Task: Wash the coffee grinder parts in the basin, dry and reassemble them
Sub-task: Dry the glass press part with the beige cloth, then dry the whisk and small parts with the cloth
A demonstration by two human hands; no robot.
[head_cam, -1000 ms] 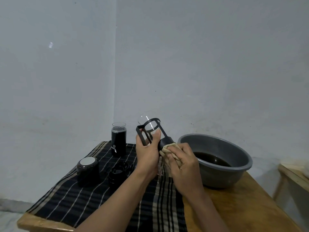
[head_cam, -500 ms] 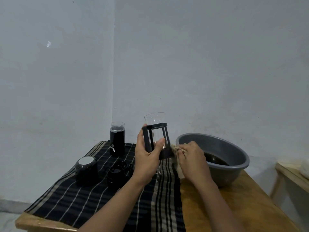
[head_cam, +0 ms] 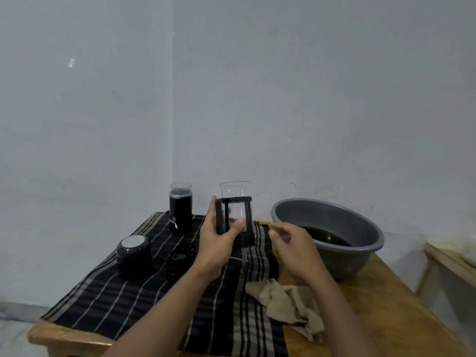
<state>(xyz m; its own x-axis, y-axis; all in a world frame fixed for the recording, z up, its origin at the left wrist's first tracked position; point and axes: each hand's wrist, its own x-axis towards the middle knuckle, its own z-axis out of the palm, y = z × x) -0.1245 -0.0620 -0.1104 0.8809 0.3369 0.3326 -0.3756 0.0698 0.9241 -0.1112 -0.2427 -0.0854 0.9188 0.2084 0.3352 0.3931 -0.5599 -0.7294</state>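
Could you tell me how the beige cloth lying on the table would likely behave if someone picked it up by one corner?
The cloth lies crumpled in soft folds on the table, so it would probably hang limp. It looks thin, likely light. Pushed, it would probably bunch rather than slide whole.

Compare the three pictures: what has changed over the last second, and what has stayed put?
The right hand let go of the beige cloth, which now lies crumpled on the table, and hangs open beside the basin. The left hand turned the glass beaker in its black frame from tilted to upright. The grinder body, the round cap, the ring part and the basin stayed put.
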